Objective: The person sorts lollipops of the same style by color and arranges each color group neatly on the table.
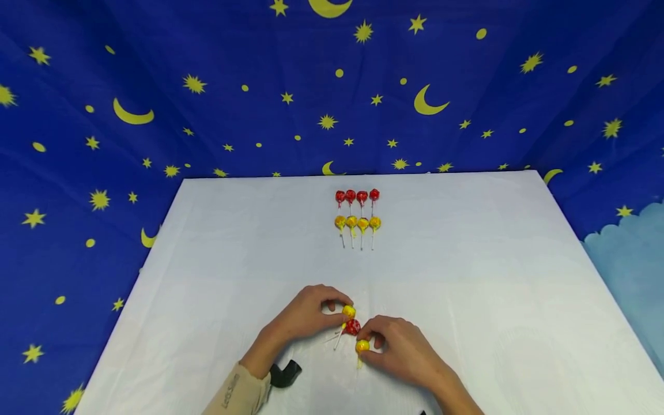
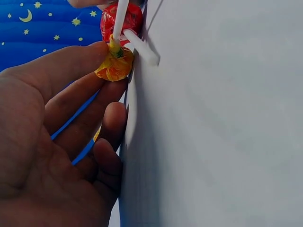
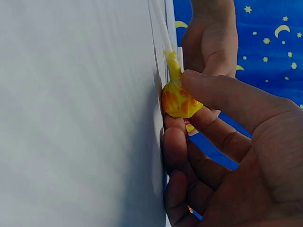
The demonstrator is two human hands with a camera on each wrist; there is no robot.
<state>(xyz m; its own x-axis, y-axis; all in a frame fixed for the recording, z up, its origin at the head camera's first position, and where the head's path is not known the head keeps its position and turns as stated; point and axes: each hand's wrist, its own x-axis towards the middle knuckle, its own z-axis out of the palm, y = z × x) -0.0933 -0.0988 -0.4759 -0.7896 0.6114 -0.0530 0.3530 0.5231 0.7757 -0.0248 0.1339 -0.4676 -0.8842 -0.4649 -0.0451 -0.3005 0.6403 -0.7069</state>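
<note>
My left hand (image 1: 313, 314) pinches a yellow-wrapped lollipop (image 1: 349, 312) by its head between thumb and fingers, its white stick slanting toward me. My right hand (image 1: 399, 349) pinches a second yellow lollipop (image 1: 362, 346), stick pointing toward the near edge. Between the two hands lies a red lollipop (image 1: 353, 327), its stick running left under the left hand's lollipop. In the left wrist view the red head (image 2: 120, 21) shows right beside the yellow one (image 2: 115, 64). The right wrist view has the yellow wrapper (image 3: 180, 100) between thumb and fingertips, close against the tabletop.
Farther back on the white table (image 1: 233, 242) lie a row of several red lollipops (image 1: 362, 197) and, nearer, a row of several yellow ones (image 1: 351, 222), sticks toward me. A black curved object (image 1: 285, 374) sits beside my left wrist. A starry blue curtain (image 1: 233, 115) hangs behind.
</note>
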